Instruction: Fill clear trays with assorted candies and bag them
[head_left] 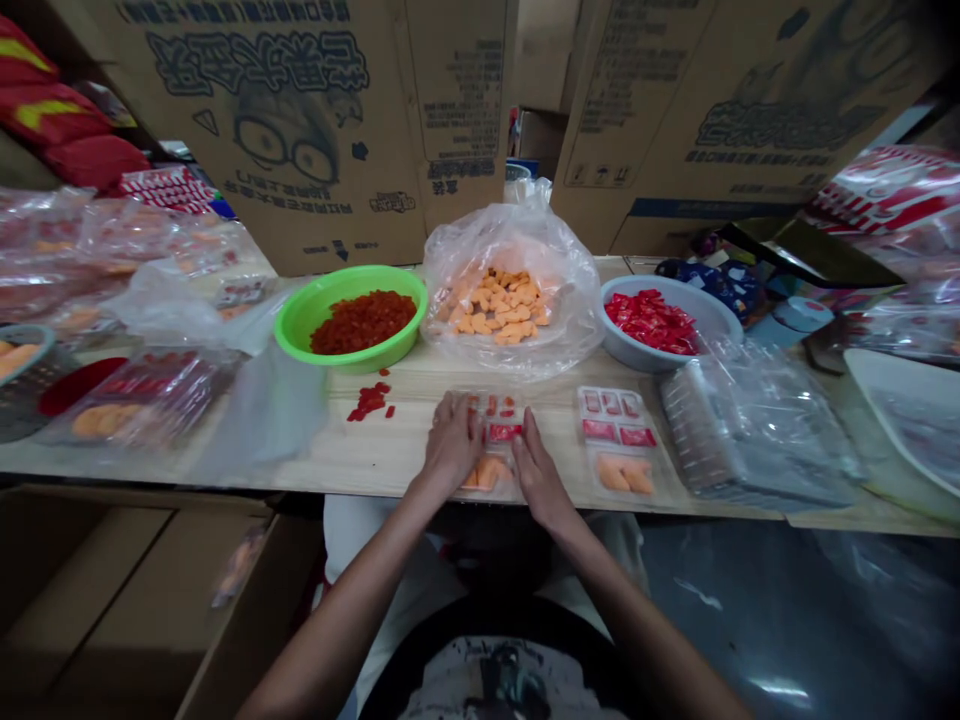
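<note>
Printed black-and-white shirt [502, 680] nearest — left hand [452, 450], right hand [543, 478] flank clear compartmented plastic tray [501, 448], fingers extended, can't tell if pinching — uneven squeeze could spill orange chunks [489, 472]

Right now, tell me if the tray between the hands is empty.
No, that tray holds orange pieces and a red packet.

Hands: two — left hand [452, 445], right hand [541, 475]
Trays by hands: two — middle tray [496, 448], right tray [626, 452]
Red packets [637, 437], right tray: two
Orange-filled bag [465, 240]: one
Basins flanking the bag: two — green basin [289, 330], grey-blue basin [634, 350]
Large printed cartons [315, 230]: two
</note>
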